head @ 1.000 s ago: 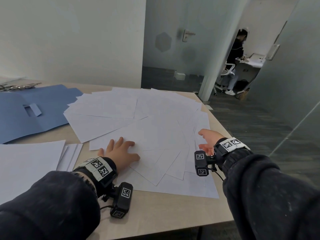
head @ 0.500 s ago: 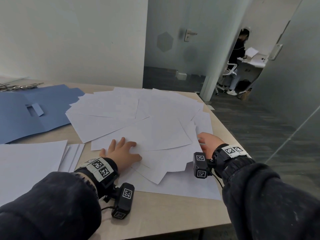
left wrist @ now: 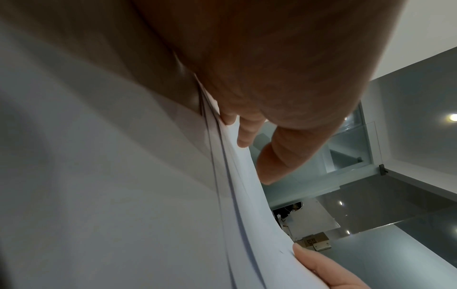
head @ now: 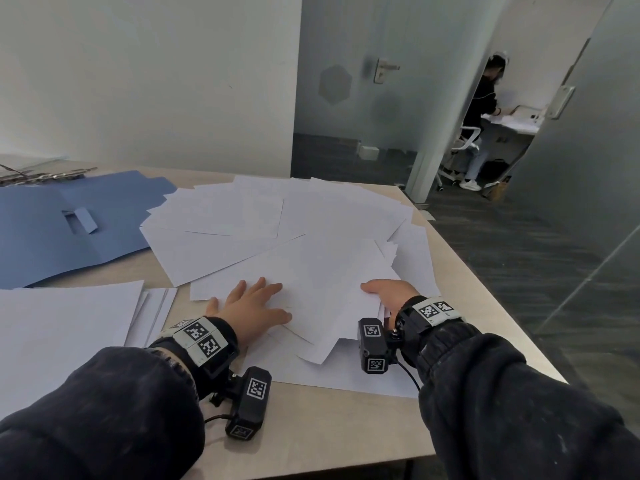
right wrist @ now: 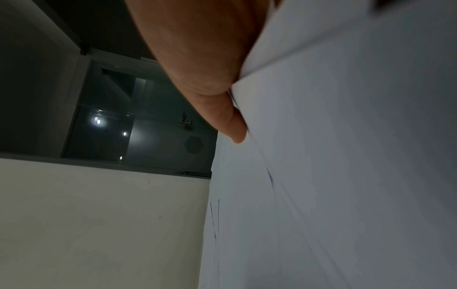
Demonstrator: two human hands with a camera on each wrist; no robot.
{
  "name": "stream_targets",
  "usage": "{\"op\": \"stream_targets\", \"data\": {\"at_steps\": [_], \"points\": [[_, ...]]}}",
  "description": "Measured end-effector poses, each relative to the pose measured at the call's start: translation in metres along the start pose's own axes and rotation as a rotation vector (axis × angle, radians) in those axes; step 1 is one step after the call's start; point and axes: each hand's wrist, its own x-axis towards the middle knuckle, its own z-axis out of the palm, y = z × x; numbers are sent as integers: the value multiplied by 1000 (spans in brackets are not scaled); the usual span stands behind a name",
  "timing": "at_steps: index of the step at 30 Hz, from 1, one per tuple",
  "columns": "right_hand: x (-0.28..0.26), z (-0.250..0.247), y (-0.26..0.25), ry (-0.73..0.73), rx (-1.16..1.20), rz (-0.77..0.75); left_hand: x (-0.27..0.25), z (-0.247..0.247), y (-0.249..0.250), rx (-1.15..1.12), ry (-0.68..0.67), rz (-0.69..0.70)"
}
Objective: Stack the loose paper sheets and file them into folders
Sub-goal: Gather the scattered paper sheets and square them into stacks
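My left hand (head: pixel 250 304) lies flat with spread fingers on the loose paper sheets (head: pixel 277 233) mid frame; my right hand (head: pixel 391 293) grips their right edge

We cannot see the fingers of the right hand (head: pixel 389 292): in the head view they are tucked under the edges of the fanned paper sheets (head: pixel 294 237), and in the right wrist view only the thumb (right wrist: pixel 232 125) shows against blurred paper. Beyond the left hand (head: pixel 249 303), the blue folder (head: pixel 52 230) and the near paper stack (head: pixel 59 327) are cut off by the picture's left edge. The sheets overlap, so their number stays hidden from us.
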Motion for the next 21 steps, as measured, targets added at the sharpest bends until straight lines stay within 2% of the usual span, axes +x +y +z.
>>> {"op": "stream_targets", "data": {"at_steps": [3, 8, 14, 21], "points": [[-1, 0, -2, 17, -158, -13, -2, -1, -2, -58, 7, 21], [-1, -8, 3, 80, -128, 27, -1, -2, -1, -72, 49, 12], [-7, -48, 28, 135, -78, 24, -2, -1, -1, -84, 69, -4], [-23, -93, 33, 220, -297, 124, 1, 0, -1, -53, 82, -22]]}}
